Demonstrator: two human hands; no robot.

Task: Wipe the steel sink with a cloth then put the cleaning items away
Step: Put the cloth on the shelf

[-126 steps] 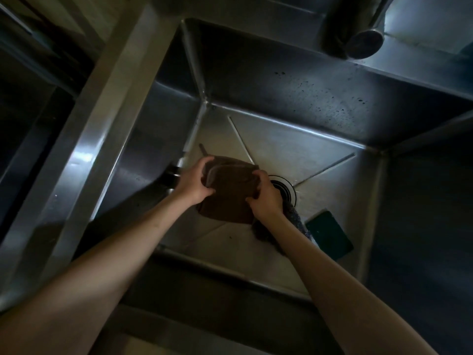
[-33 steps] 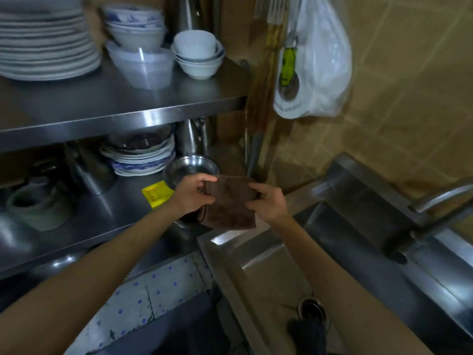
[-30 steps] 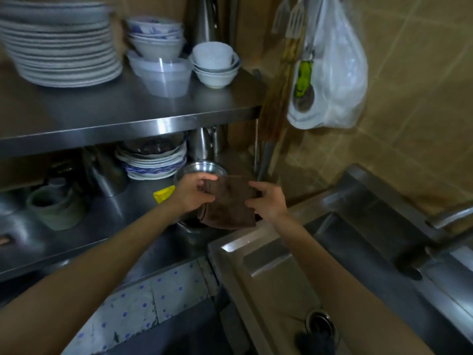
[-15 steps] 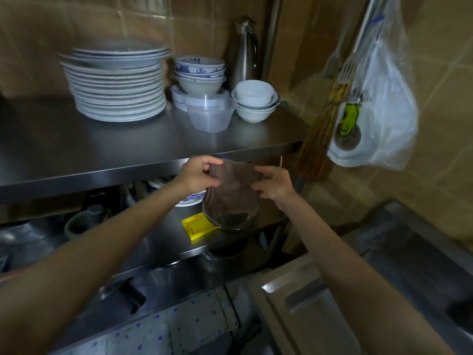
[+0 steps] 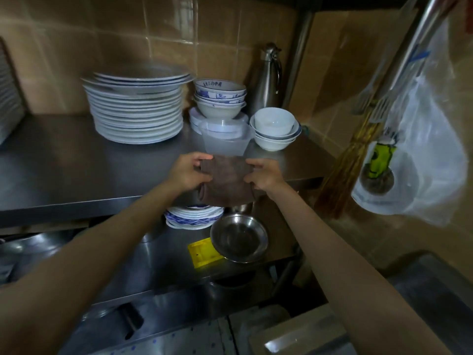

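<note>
Both hands grip a folded brown cloth (image 5: 227,179), the left hand (image 5: 188,174) pinching its left edge and the right hand (image 5: 266,175) its right, over the front edge of the steel shelf (image 5: 76,162), near a clear plastic tub (image 5: 225,137).

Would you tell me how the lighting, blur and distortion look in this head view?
Head view: dim, warm light; the plate stack is motion-blurred at its top; faint glare on the steel shelf; wide-angle bending at the edges; the brown cloth stays readable.
</note>
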